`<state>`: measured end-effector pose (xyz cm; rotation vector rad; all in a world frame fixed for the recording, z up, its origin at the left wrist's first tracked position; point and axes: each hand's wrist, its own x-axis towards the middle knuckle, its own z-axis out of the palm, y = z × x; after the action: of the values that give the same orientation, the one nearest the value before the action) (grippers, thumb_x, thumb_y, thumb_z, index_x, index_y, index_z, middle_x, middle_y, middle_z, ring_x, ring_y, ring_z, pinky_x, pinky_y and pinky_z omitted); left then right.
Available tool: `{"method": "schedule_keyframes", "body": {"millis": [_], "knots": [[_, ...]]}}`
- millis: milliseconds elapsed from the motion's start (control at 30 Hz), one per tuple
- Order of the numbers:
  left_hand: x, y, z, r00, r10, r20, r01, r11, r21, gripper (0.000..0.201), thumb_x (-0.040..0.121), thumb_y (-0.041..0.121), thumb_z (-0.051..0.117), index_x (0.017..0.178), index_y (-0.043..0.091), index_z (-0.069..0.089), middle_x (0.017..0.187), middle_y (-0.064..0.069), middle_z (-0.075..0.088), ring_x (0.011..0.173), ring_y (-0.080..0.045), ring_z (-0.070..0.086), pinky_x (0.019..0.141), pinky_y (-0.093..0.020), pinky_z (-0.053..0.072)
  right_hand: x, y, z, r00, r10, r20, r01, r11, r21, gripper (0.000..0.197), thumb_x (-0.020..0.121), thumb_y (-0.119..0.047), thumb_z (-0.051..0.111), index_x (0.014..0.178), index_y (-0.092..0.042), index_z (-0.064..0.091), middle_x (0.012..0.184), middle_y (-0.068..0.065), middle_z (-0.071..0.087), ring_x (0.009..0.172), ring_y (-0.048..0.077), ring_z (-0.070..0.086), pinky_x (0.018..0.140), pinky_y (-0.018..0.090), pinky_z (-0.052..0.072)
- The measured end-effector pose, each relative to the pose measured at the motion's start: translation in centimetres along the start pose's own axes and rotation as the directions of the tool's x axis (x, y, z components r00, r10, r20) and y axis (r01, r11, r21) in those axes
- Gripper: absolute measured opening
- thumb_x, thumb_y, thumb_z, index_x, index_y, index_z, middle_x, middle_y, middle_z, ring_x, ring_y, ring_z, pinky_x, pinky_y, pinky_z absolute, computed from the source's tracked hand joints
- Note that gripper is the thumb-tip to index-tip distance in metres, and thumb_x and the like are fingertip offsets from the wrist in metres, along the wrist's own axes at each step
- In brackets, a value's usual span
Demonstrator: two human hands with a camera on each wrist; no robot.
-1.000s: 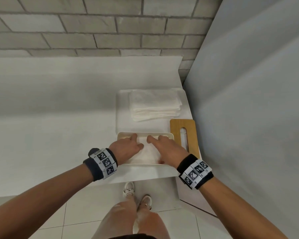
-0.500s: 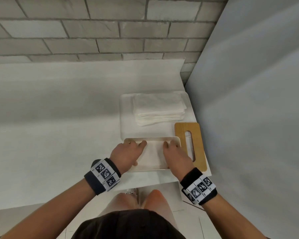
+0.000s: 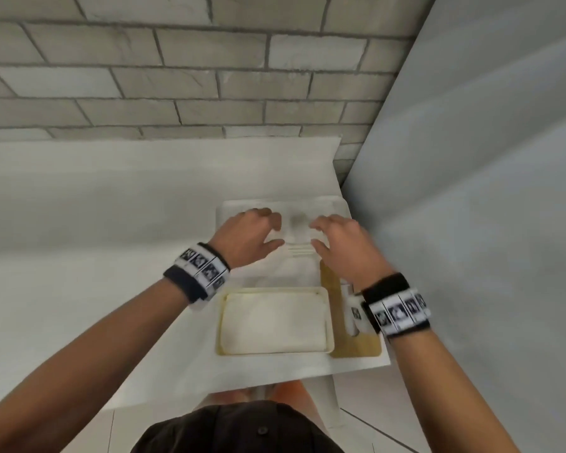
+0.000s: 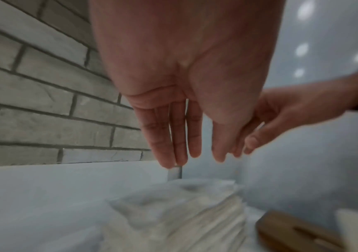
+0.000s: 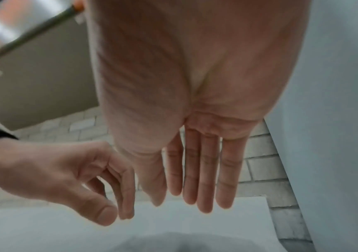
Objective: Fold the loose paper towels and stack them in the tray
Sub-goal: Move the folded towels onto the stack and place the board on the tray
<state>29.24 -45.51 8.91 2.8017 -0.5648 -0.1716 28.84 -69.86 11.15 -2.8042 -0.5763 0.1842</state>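
From the head view, the fingers of the left hand (image 3: 249,235) and of the right hand (image 3: 342,245) are seen loosely spread and holding nothing, poised over the stack of paper towels (image 3: 296,238) at the far end of the worktop (image 3: 79,289). The stack lies directly below and between the two hands, its long axis running left to right; both hands appear about equally near it, one toward each end. The tray (image 3: 221,322), with a folded towel (image 3: 273,320) already in it, sits nearer the person, well behind the wrists, and a wooden board (image 3: 356,349) lies just to its right.

From the left wrist view, the left fingers (image 4: 173,136) are shown straight and slightly parted, pointing down at the blurred stack beneath, clear of it. The right hand is seen alongside, relaxed.

From the right wrist view, the right fingers (image 5: 203,170) are extended and narrowly parted, empty; the left hand is seen loosely curled around nothing. Contact with the stack cannot be confirmed here.
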Motion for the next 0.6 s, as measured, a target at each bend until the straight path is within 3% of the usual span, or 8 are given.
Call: {"method": "schedule_keyframes", "body": {"millis": [67, 133, 233, 333, 433, 500, 600], "knots": [[3.0, -0.4, 1.2, 0.994, -0.038, 0.101, 0.032, 0.998, 0.061, 0.057, 0.092, 0.053, 0.072, 0.134, 0.018, 0.056, 0.131, -0.005, 0.060, 0.122, -0.030, 0.058, 0.093, -0.047, 0.055, 3.6, 1.2, 0.8, 0.998, -0.029, 0.049, 0.030, 0.999, -0.019, 0.054, 0.102, -0.033, 0.069, 0.152, -0.018, 0.055, 0.151, 0.007, 0.057, 0.131, 0.032, 0.061, 0.107, 0.046, 0.052], [4.4, -0.8, 2.7, 0.979, -0.055, 0.196, 0.032, 0.992, 0.122, 0.068, 0.089, 0.052, 0.075, 0.139, 0.014, 0.050, 0.137, -0.006, 0.054, 0.125, -0.031, 0.054, 0.093, -0.047, 0.054, 6.1, 2.0, 2.4, 0.989, -0.077, 0.124, 0.076, 0.997, 0.010, 0.070, 0.100, -0.043, 0.069, 0.161, -0.022, 0.044, 0.165, 0.004, 0.042, 0.143, 0.031, 0.053, 0.114, 0.047, 0.048], [5.2, -2.3, 4.9, 0.978, -0.042, 0.204, 0.019, 0.993, 0.112, 0.057, 0.097, 0.042, 0.069, 0.140, 0.012, 0.050, 0.138, -0.008, 0.054, 0.121, -0.034, 0.058, 0.094, -0.046, 0.051, 7.7, 2.8, 5.6, 0.960, -0.119, 0.254, 0.114, 0.993, 0.034, 0.081, 0.098, -0.056, 0.067, 0.166, -0.024, 0.036, 0.174, 0.001, 0.029, 0.155, 0.027, 0.038, 0.123, 0.052, 0.038], [5.4, -4.0, 5.8, 0.984, -0.030, 0.174, 0.030, 1.000, -0.002, 0.042, 0.105, 0.039, 0.059, 0.140, 0.016, 0.058, 0.136, -0.005, 0.060, 0.124, -0.034, 0.059, 0.100, -0.044, 0.046, 7.7, 3.7, 7.9, 0.959, -0.153, 0.239, 0.155, 0.988, 0.010, 0.078, 0.101, -0.058, 0.062, 0.165, -0.020, 0.038, 0.175, 0.004, 0.029, 0.161, 0.024, 0.027, 0.129, 0.056, 0.024], [5.6, -4.9, 5.8, 0.984, -0.002, 0.176, 0.012, 0.998, -0.054, 0.039, 0.109, 0.038, 0.052, 0.140, 0.017, 0.064, 0.133, -0.007, 0.066, 0.122, -0.036, 0.060, 0.103, -0.045, 0.047, 7.7, 3.9, 8.3, 0.964, -0.172, 0.205, 0.169, 0.985, 0.033, 0.073, 0.103, -0.059, 0.057, 0.163, -0.020, 0.043, 0.175, 0.003, 0.031, 0.162, 0.024, 0.026, 0.130, 0.057, 0.021], [5.9, -5.1, 5.7, 0.986, 0.008, 0.169, 0.003, 0.998, -0.065, 0.037, 0.111, 0.035, 0.049, 0.138, 0.015, 0.066, 0.129, -0.008, 0.067, 0.119, -0.037, 0.061, 0.101, -0.046, 0.048, 7.9, 3.7, 8.0, 0.962, -0.176, 0.207, 0.173, 0.984, 0.031, 0.068, 0.104, -0.058, 0.055, 0.161, -0.021, 0.047, 0.173, 0.003, 0.035, 0.161, 0.023, 0.028, 0.130, 0.057, 0.023], [6.1, -4.6, 5.6, 0.979, 0.002, 0.203, 0.005, 0.999, -0.033, 0.041, 0.109, 0.039, 0.053, 0.141, 0.016, 0.062, 0.133, -0.006, 0.062, 0.125, -0.033, 0.059, 0.103, -0.046, 0.048, 8.4, 3.6, 8.0, 0.965, -0.193, 0.176, 0.198, 0.980, -0.012, 0.060, 0.104, -0.048, 0.058, 0.156, -0.017, 0.053, 0.167, 0.004, 0.045, 0.152, 0.026, 0.043, 0.121, 0.054, 0.038]]}}
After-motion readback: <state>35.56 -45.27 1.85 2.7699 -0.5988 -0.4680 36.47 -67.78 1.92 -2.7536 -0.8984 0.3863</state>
